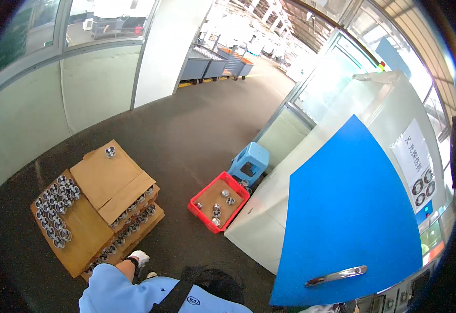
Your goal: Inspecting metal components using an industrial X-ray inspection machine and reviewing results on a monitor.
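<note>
My left hand [141,256], in a white glove with a dark band at the wrist, hangs low beside the near corner of a layered stack. Its fingers are too small and turned away to show whether they hold anything. The stack has cardboard sheets [114,180] with rows of round, silvery metal parts [129,229] between them. On the left-hand sheet stand several more such metal parts [56,208] in rows. A single metal part [110,152] sits on the top sheet's far corner. My right hand is out of sight.
A red plastic crate [201,217], lined with cardboard and holding several metal parts, stands on the floor beside a blue stool [253,156]. At right, a pale machine cabinet [256,229] has a blue door [342,219] with a metal handle. Grey wheeled carts [195,67] stand beyond the doorway.
</note>
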Available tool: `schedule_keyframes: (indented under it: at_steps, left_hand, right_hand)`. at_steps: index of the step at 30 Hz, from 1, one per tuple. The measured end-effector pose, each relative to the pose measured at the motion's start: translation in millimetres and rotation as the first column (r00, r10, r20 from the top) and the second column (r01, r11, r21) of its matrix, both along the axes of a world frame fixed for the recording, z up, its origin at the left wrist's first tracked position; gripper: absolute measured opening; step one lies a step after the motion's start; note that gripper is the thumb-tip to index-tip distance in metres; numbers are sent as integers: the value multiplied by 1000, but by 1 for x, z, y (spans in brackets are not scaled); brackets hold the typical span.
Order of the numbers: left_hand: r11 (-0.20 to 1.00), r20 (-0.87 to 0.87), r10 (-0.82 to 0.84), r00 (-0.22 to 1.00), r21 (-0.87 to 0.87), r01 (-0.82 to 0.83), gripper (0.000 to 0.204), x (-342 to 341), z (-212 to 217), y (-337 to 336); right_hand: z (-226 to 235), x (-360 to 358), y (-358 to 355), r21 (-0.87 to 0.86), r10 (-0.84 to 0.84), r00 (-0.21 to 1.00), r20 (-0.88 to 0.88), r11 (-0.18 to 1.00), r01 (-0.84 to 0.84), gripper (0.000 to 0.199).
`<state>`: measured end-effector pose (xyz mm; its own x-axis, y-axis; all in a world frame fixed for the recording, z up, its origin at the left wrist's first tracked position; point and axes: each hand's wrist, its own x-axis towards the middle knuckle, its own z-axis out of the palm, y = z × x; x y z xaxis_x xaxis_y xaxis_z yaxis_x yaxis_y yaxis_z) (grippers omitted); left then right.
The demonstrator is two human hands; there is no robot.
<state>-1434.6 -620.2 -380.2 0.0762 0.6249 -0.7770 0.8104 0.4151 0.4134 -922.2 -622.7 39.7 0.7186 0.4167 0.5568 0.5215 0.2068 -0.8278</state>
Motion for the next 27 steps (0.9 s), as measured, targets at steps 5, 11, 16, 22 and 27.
schedule_keyframes:
  at_steps: [5, 11, 16, 22, 27]
  left_hand:
    - [985, -78, -141, 987, 85, 147, 39, -21, 4, -37]
    - [973, -71, 212, 975, 109, -204, 29, -57, 13, -111]
    - [976, -232, 177, 957, 163, -141, 22, -63, 5, -216]
    - [832, -131, 555, 822, 91, -547, 18, -22, -20, -301]
    - [875, -131, 482, 866, 126, -468, 22, 12, -28, -266]
  right_hand:
    - [-47, -14, 23, -343, 142, 973, 180, 936, -73, 72]
    - [-86, -54, 92, -577, 489, 754, 438, 796, -180, 82]
    - [-96, -133, 146, -548, 612, 509, 605, 784, -290, 91]
    - [-47, -228, 212, -339, 587, 310, 748, 739, -582, 101]
    - [-17, -258, 273, -491, 684, 54, 728, 574, -656, 88]
